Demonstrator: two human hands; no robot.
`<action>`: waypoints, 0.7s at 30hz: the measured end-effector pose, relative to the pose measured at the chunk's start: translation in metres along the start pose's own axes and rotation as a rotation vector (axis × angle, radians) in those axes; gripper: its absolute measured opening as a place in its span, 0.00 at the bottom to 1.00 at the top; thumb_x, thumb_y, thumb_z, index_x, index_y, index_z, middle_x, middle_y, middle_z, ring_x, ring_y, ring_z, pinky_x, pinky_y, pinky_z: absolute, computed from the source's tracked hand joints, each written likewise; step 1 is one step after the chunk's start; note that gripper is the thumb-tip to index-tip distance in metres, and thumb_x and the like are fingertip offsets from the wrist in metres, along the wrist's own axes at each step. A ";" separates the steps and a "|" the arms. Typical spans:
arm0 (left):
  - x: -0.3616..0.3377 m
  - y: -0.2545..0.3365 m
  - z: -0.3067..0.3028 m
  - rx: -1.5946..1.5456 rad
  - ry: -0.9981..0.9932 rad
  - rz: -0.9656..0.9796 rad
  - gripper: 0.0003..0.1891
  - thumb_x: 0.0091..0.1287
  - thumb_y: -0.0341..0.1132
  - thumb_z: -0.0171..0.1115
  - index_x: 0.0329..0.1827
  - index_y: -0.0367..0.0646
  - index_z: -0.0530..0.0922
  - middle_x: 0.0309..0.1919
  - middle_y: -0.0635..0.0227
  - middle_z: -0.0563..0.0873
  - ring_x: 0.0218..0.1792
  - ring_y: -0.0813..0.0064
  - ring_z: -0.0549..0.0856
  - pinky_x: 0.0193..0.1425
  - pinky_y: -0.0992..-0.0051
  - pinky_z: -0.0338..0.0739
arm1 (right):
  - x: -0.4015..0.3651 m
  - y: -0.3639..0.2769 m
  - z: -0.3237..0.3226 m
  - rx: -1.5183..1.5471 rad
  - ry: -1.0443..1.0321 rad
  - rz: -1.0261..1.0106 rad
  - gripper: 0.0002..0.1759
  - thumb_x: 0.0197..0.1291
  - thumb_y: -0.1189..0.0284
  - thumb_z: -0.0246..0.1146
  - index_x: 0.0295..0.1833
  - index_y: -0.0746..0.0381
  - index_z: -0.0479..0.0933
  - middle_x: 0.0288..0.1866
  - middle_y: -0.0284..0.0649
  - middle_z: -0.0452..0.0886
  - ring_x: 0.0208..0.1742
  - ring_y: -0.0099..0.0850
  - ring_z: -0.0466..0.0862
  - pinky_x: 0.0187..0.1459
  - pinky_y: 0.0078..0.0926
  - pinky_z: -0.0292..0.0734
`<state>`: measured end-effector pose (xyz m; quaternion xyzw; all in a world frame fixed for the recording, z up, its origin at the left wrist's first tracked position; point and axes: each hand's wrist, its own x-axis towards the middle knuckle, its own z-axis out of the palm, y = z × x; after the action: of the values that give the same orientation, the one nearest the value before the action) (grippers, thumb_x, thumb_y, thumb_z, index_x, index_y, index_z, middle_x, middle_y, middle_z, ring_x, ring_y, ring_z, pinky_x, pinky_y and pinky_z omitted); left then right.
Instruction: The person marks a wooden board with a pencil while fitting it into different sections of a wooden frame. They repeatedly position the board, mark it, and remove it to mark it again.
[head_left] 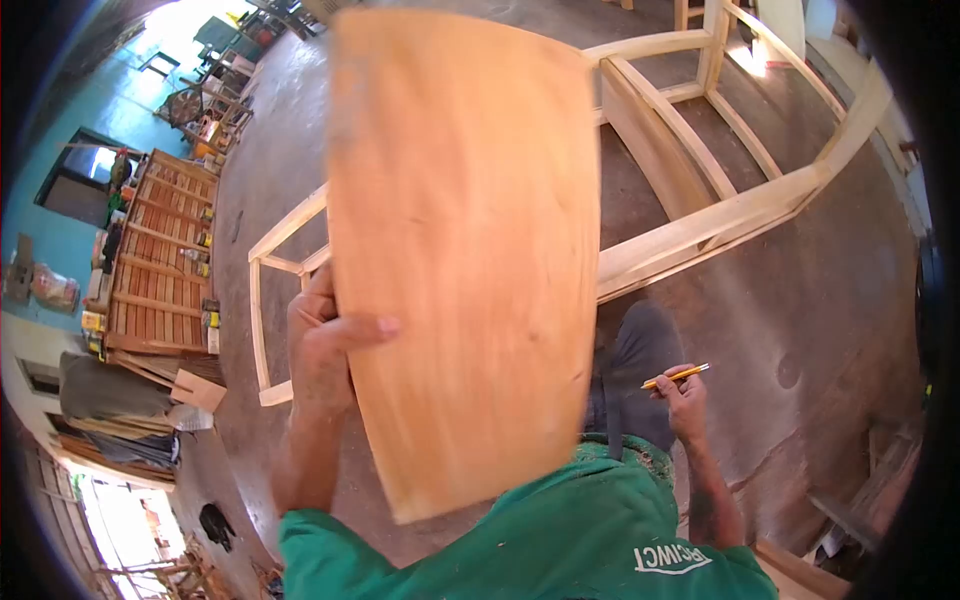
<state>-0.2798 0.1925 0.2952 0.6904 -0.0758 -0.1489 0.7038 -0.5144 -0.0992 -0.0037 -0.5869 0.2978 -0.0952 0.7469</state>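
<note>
A wide, flat wooden board (465, 250) fills the middle of the view, held up off the floor. My left hand (335, 345) grips its left edge, with the thumb on the near face and the other fingers mostly hidden behind. To the right and lower down, my right hand (684, 397) has a yellow pencil (676, 377) between its fingers, apart from the board. Behind the board, a pale wooden frame (715, 210) with a panel inside it lies at the upper right. Part of another light frame (257, 320) shows behind my left hand.
A slatted wooden piece (160, 255) stands along the left wall, with small containers beside it. Below it are a dark cloth (110, 388) and stacked boards. Wood pieces (870, 500) lie at the lower right. A dark object (216, 527) is on the floor at lower left.
</note>
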 end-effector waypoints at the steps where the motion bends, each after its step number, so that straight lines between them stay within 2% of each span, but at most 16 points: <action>1: 0.005 -0.008 -0.003 0.010 -0.016 -0.007 0.29 0.47 0.19 0.63 0.58 0.32 0.77 0.44 0.58 0.88 0.39 0.65 0.88 0.47 0.70 0.84 | -0.001 0.000 0.000 0.013 0.015 0.006 0.08 0.67 0.76 0.63 0.46 0.67 0.72 0.37 0.44 0.84 0.35 0.26 0.85 0.38 0.22 0.83; 3: 0.014 -0.036 -0.014 -0.276 0.155 0.045 0.28 0.47 0.22 0.63 0.57 0.32 0.77 0.45 0.57 0.87 0.42 0.63 0.88 0.49 0.69 0.83 | -0.003 -0.002 -0.002 0.009 0.038 -0.024 0.08 0.67 0.76 0.63 0.46 0.66 0.73 0.37 0.44 0.85 0.34 0.26 0.85 0.37 0.22 0.83; 4: 0.014 -0.056 -0.017 -0.301 0.207 0.025 0.29 0.49 0.24 0.62 0.59 0.31 0.75 0.47 0.57 0.85 0.45 0.62 0.87 0.52 0.69 0.83 | -0.003 -0.003 -0.004 0.029 0.050 -0.006 0.08 0.67 0.76 0.63 0.47 0.66 0.72 0.38 0.44 0.84 0.35 0.26 0.85 0.38 0.22 0.83; 6: 0.010 -0.124 -0.054 0.214 0.329 0.090 0.32 0.49 0.26 0.61 0.63 0.32 0.72 0.51 0.55 0.83 0.50 0.58 0.85 0.57 0.65 0.82 | 0.001 0.001 -0.011 0.014 0.060 -0.002 0.08 0.67 0.76 0.63 0.47 0.66 0.72 0.38 0.44 0.84 0.36 0.26 0.85 0.38 0.22 0.83; 8: 0.012 -0.152 -0.032 -0.292 0.350 0.093 0.34 0.50 0.26 0.60 0.66 0.33 0.69 0.55 0.54 0.80 0.55 0.57 0.82 0.62 0.63 0.80 | -0.003 0.005 -0.013 0.018 0.119 0.015 0.08 0.67 0.76 0.62 0.47 0.66 0.72 0.38 0.44 0.84 0.36 0.26 0.85 0.38 0.22 0.83; 9: 0.016 -0.172 -0.036 -0.287 0.304 0.062 0.34 0.50 0.26 0.60 0.66 0.33 0.69 0.55 0.54 0.80 0.55 0.57 0.82 0.62 0.63 0.80 | -0.003 0.001 -0.012 0.022 0.113 0.021 0.08 0.67 0.76 0.62 0.47 0.67 0.72 0.38 0.44 0.84 0.36 0.26 0.85 0.39 0.22 0.82; 11: 0.021 -0.216 -0.055 -0.310 0.362 -0.009 0.35 0.53 0.32 0.60 0.69 0.34 0.68 0.56 0.55 0.80 0.58 0.58 0.81 0.65 0.62 0.76 | -0.008 -0.002 -0.015 0.010 0.117 0.033 0.08 0.68 0.75 0.62 0.47 0.67 0.72 0.38 0.44 0.84 0.37 0.25 0.85 0.39 0.22 0.82; 12: 0.018 -0.227 -0.062 -0.316 0.354 -0.020 0.35 0.53 0.32 0.60 0.69 0.34 0.68 0.56 0.55 0.80 0.58 0.58 0.81 0.65 0.62 0.76 | -0.007 0.000 -0.016 0.018 0.110 0.028 0.08 0.68 0.75 0.62 0.47 0.67 0.71 0.39 0.44 0.84 0.37 0.25 0.85 0.39 0.21 0.82; 14: 0.017 -0.243 -0.077 -0.463 0.325 -0.100 0.33 0.53 0.26 0.61 0.67 0.35 0.69 0.55 0.56 0.80 0.56 0.57 0.81 0.63 0.60 0.79 | -0.002 0.003 -0.013 0.028 0.107 0.026 0.09 0.68 0.75 0.62 0.48 0.67 0.71 0.39 0.44 0.84 0.37 0.25 0.84 0.40 0.21 0.82; 18: -0.010 -0.282 -0.078 -0.446 0.435 -0.224 0.30 0.57 0.25 0.60 0.67 0.35 0.68 0.56 0.57 0.80 0.57 0.59 0.81 0.64 0.61 0.77 | -0.004 0.005 -0.012 0.022 0.106 0.081 0.09 0.68 0.74 0.62 0.48 0.66 0.71 0.39 0.44 0.84 0.37 0.26 0.85 0.40 0.21 0.82; 20: -0.031 -0.291 -0.065 -0.417 0.325 -0.255 0.27 0.61 0.26 0.60 0.66 0.32 0.69 0.56 0.58 0.81 0.57 0.61 0.82 0.65 0.63 0.76 | -0.006 0.005 -0.013 0.035 0.094 0.138 0.09 0.68 0.74 0.62 0.48 0.66 0.71 0.39 0.44 0.84 0.37 0.26 0.85 0.40 0.20 0.82; 21: -0.039 -0.293 -0.060 -0.422 0.347 -0.265 0.27 0.61 0.26 0.60 0.66 0.32 0.69 0.56 0.58 0.81 0.57 0.61 0.82 0.65 0.63 0.76 | -0.007 0.005 -0.013 0.067 0.093 0.122 0.09 0.68 0.75 0.63 0.48 0.66 0.71 0.39 0.44 0.84 0.37 0.26 0.85 0.40 0.20 0.82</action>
<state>-0.3289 0.2607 0.0051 0.5481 0.1690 -0.1316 0.8085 -0.5282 -0.1054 -0.0079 -0.5373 0.3639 -0.0866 0.7559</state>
